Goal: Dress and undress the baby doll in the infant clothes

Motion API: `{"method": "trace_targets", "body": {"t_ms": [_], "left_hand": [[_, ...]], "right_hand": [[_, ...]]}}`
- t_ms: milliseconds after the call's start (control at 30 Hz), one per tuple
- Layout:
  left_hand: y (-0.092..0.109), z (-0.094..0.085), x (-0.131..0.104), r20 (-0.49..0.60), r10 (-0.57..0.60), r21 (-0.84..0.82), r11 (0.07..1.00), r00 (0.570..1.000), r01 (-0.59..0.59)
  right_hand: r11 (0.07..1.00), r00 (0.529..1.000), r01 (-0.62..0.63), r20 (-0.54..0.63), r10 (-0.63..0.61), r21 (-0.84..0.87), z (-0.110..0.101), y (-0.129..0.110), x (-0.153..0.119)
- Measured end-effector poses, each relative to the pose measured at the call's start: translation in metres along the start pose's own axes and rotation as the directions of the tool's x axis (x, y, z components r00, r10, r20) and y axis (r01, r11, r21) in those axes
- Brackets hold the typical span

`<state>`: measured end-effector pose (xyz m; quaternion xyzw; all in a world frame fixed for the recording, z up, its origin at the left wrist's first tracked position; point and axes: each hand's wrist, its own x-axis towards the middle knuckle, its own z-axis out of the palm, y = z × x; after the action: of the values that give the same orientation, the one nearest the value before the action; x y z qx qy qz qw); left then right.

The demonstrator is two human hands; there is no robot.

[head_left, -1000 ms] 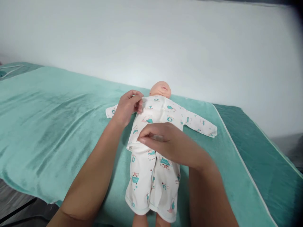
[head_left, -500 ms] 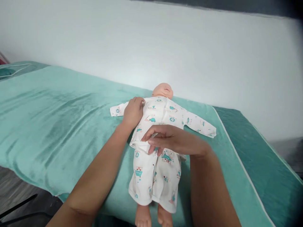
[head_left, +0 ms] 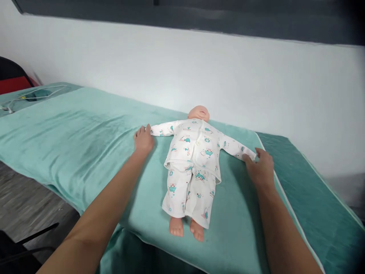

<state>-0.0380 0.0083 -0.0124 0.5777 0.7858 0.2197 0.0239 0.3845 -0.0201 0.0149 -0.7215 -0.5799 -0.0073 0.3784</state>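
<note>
A baby doll [head_left: 199, 113] lies on its back on a light green cloth [head_left: 94, 133], its arms spread and its bare feet toward me. It wears a white printed top [head_left: 194, 144] and matching trousers [head_left: 189, 192]. The end of the sleeve on the left side is pinched in my left hand [head_left: 144, 139]. My right hand [head_left: 260, 164] is at the other sleeve's cuff, with thumb and forefinger on either side of it.
A white wall [head_left: 176, 64] rises behind the bed. Darker green cover [head_left: 308, 182] shows at the right. White cords [head_left: 37, 93] lie at the far left, near a red and black chair [head_left: 14, 82].
Both hands have moved apart to the sleeve ends, my left from the doll's side and my right from the top's hem. The top now hangs lower over the trousers, and the view has shifted.
</note>
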Motion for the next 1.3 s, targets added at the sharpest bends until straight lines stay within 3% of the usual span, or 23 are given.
{"method": "trace_targets", "body": {"t_ms": [67, 167, 333, 433, 567, 667, 800, 900, 967, 1167, 1300], "left_hand": [[-0.001, 0.0, 0.002, 0.003, 0.003, 0.027, 1.0, 1.0, -0.003], [-0.007, -0.003, 0.007, 0.022, 0.032, 0.035, 0.999, 0.999, -0.032], [-0.02, -0.007, 0.019, 0.03, 0.006, 0.005, 1.0, 1.0, -0.006], [-0.021, -0.006, 0.021, 0.01, -0.017, -0.019, 1.0, 1.0, 0.017], [-0.017, -0.005, 0.015, 0.002, -0.021, -0.019, 1.0, 1.0, 0.021], [-0.013, -0.007, 0.004, -0.048, -0.037, -0.031, 0.999, 0.998, 0.035], [-0.009, -0.01, -0.022, -0.145, 0.012, -0.114, 0.993, 0.989, -0.028], [-0.007, -0.012, -0.047, -0.177, 0.097, -0.2, 0.971, 0.979, -0.132], [-0.007, -0.014, -0.067, -0.172, 0.131, -0.248, 0.953, 0.976, -0.172], [-0.002, -0.03, -0.138, -0.15, 0.147, -0.43, 0.881, 0.978, -0.198], [-0.001, -0.043, -0.187, -0.036, 0.187, -0.662, 0.731, 0.982, -0.164]], "right_hand": [[0.996, 0.996, -0.071, 0.058, 0.075, -0.061, -0.001, 0.018, 0.001], [0.99, 0.986, -0.131, 0.092, 0.136, -0.055, -0.004, 0.024, 0.001], [0.982, 0.98, -0.19, 0.066, 0.189, 0.003, -0.008, 0.021, 0.002], [0.978, 0.979, -0.202, -0.021, 0.203, 0.051, -0.009, 0.022, 0.002], [0.984, 0.982, -0.148, -0.106, 0.158, 0.094, -0.005, 0.012, -0.003], [0.981, 0.994, -0.022, -0.1, 0.042, 0.195, -0.001, -0.011, -0.021], [0.904, 0.982, 0.184, -0.022, -0.19, 0.385, -0.003, -0.051, -0.067], [0.832, 0.922, 0.33, 0.037, -0.385, 0.446, -0.009, -0.075, -0.105], [0.804, 0.89, 0.376, 0.06, -0.451, 0.46, -0.012, -0.083, -0.123], [0.866, 0.952, 0.249, 0.055, -0.301, 0.433, -0.011, -0.081, -0.137], [0.871, 0.979, 0.176, 0.013, -0.204, 0.459, -0.015, -0.08, -0.143]]}}
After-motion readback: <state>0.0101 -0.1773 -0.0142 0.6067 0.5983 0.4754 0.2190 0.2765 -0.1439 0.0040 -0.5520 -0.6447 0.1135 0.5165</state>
